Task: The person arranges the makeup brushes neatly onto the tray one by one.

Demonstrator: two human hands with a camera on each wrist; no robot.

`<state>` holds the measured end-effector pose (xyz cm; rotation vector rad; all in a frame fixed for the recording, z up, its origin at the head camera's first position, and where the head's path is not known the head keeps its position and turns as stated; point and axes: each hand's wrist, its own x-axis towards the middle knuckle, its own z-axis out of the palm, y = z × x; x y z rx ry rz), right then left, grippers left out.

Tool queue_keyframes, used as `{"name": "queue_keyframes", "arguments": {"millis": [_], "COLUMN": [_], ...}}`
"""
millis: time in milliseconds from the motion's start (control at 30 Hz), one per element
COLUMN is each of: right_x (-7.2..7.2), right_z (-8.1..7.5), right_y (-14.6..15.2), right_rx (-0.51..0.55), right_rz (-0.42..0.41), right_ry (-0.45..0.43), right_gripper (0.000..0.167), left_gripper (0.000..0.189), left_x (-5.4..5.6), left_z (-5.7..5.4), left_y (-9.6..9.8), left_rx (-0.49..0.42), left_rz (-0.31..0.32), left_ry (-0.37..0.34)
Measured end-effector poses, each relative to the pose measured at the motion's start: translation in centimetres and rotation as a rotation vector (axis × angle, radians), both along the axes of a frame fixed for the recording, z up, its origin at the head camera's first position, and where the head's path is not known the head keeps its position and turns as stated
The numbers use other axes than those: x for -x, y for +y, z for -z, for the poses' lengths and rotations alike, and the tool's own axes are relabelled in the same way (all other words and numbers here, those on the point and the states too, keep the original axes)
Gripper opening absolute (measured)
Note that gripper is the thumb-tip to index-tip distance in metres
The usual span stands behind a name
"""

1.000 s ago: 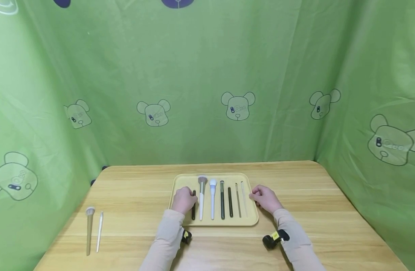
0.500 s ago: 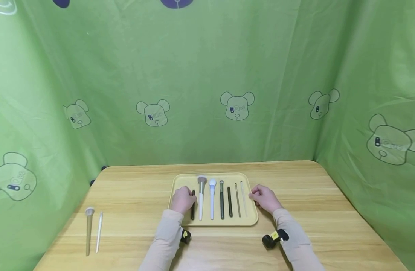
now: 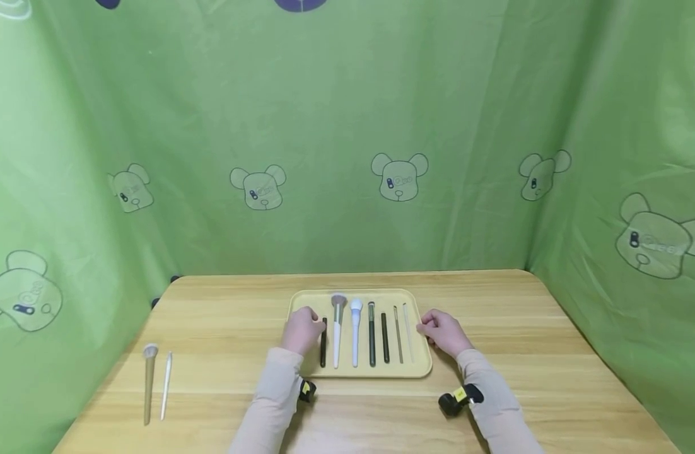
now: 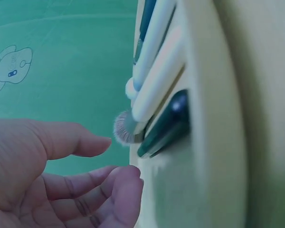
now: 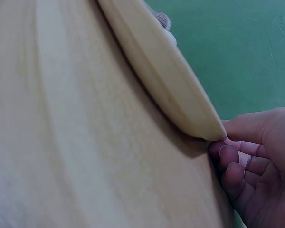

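Several makeup brushes lie side by side in a pale yellow tray (image 3: 421, 364). My left hand (image 3: 302, 330) is over the tray's left part, just left of a short black brush (image 3: 323, 345). In the left wrist view, the thumb and fingers of that hand (image 4: 76, 175) stand apart with nothing between them, and the black brush (image 4: 170, 121) lies clear of them. A brush with a white handle (image 4: 161, 76) is beside it. My right hand (image 3: 446, 331) holds the tray's right edge. The right wrist view has its thumb on the tray rim (image 5: 166, 80) and its fingers under it.
To the left on the wooden table (image 3: 222, 353) lie a brush with a tan handle (image 3: 149, 384) and a thin white stick-like tool (image 3: 166, 386). Green curtains (image 3: 325, 239) surround the table at the back and both sides.
My left hand has drawn slightly left, away from the short black brush, which stays in place. The right hand keeps its hold on the tray edge.
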<state>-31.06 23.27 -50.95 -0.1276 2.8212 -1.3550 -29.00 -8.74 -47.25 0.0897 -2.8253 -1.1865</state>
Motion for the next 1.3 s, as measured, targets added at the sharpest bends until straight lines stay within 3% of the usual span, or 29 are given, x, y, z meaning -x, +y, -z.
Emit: {"name": "queue_keyframes", "arguments": {"millis": [367,600,833,1300], "right_x": [0.0,0.0,-0.1,0.2], "right_z": [0.4,0.4,0.3,0.3], "right_y": [-0.1,-0.1,-0.1,0.1], "right_rx": [0.016,0.014,0.015,0.008], "right_rz": [0.001,0.009,0.018,0.022], "right_ry": [-0.002,-0.004,-0.013,0.002], "right_gripper": [0.015,0.015,0.014,0.015], "left_gripper": [0.024,0.027,0.027,0.032], "left_x": [-0.3,-0.6,-1.3,-3.6], "left_z": [-0.9,-0.8,-1.2,-1.3], "left_y": [-1.9,-4.1,-6.6,-12.4], "left_rx": [0.071,0.091,0.129,0.196], "left_rz": [-0.008,-0.030,-0.048,-0.079], "left_ry": [0.055,0.026,0.053,0.030]}}
